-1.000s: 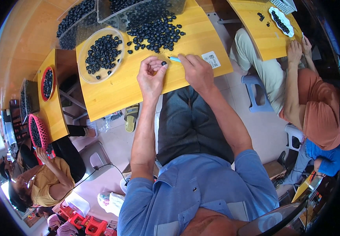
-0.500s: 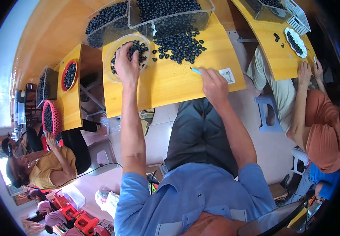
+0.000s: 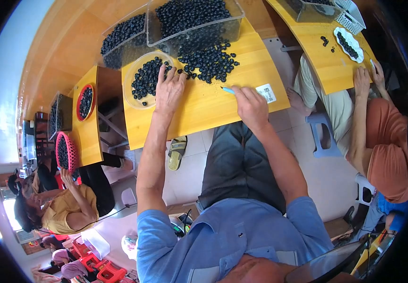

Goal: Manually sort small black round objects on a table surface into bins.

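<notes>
- Left hand (image 3: 170, 94), left of centre: fingers spread beside dark round pieces (image 3: 208, 65) heaped on the yellow bench (image 3: 204, 106), upper centre.
- Right hand (image 3: 252, 109), right of centre: fingers pinching a light-blue tool (image 3: 228, 90).

A white label (image 3: 264, 94) with a square dark code (image 3: 267, 89) sits near the near right corner of the table (image 3: 204, 108); its print is too small to read.

shirt (image 3: 220, 224): blue, short-sleeved, collared | button (image 3: 240, 235): dark, round | trousers (image 3: 241, 172): dark, long
</notes>
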`<state>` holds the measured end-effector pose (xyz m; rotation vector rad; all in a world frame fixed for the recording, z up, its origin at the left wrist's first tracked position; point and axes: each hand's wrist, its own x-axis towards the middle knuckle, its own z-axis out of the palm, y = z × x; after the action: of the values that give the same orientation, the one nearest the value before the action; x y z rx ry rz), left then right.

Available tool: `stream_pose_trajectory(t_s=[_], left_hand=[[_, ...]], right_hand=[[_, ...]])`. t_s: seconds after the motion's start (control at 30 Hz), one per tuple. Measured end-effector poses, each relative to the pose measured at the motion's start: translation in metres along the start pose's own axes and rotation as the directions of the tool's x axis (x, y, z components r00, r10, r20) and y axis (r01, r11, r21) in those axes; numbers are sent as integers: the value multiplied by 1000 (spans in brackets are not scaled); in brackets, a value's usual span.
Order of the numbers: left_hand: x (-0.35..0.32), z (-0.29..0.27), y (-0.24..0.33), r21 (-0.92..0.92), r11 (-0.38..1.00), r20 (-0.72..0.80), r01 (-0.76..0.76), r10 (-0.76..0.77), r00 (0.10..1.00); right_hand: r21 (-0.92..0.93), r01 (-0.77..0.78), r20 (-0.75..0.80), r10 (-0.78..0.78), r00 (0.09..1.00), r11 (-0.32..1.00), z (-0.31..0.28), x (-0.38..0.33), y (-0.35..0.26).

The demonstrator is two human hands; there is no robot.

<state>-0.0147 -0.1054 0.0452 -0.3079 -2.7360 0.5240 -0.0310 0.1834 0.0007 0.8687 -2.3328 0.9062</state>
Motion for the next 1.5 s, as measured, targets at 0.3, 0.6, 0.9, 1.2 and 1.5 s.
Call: stream_pose_trajectory(t_s=[0.3, 0.6, 0.9, 1.2, 1.5], left_hand=[[-5, -37, 60, -827, 483, 93, 288, -388, 917], [-15, 7, 114, -918, -206, 394, 339, -562, 727], [-14, 1, 122, -933, -249, 359, 261, -581, 730], [-11, -5, 124, -938, -227, 347, 263, -545, 764], [-12, -7, 123, -936, -239, 350, 259, -531, 772]], right_hand=[[-23, 4, -13, -5, 1000, 1000, 3, -3, 5], [-35, 5, 1, -5, 1000, 999, 5, -2, 2], [-11, 84, 8, -84, 996, 996, 4, -4, 3], [-32, 117, 49, -115, 992, 993, 1, -2, 0], [-44, 117, 60, -115, 992, 992, -1, -1, -2]])
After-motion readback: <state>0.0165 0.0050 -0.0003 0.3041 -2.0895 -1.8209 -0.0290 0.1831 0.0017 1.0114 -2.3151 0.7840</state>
